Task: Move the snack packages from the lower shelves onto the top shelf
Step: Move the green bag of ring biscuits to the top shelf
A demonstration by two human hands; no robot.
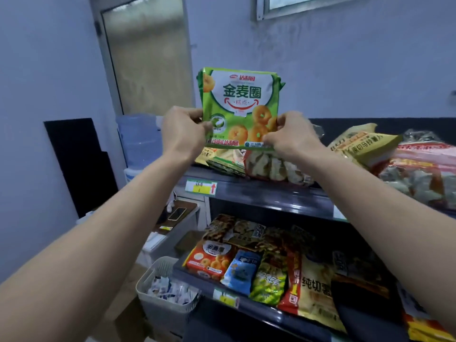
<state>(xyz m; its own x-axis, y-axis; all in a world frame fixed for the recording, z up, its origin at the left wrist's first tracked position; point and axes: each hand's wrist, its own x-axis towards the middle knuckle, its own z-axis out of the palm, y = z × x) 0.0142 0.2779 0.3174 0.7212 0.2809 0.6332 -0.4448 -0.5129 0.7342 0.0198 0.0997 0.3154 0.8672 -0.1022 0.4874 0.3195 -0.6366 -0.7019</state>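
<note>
Though cluttered, top shelf [271, 196] against pale wall [345, 70].

A small shop: tiered shelves [259, 193] stocked with snack packages [246, 270], price labels [201, 187] on the edges.

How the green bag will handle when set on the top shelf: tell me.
Probably light: the left hand and right hand hold the green bag by its lower corners alone. Likely stiff, as it stands upright unsupported. Stood on edge on the top shelf it may tip; bags there lie flat.
</note>
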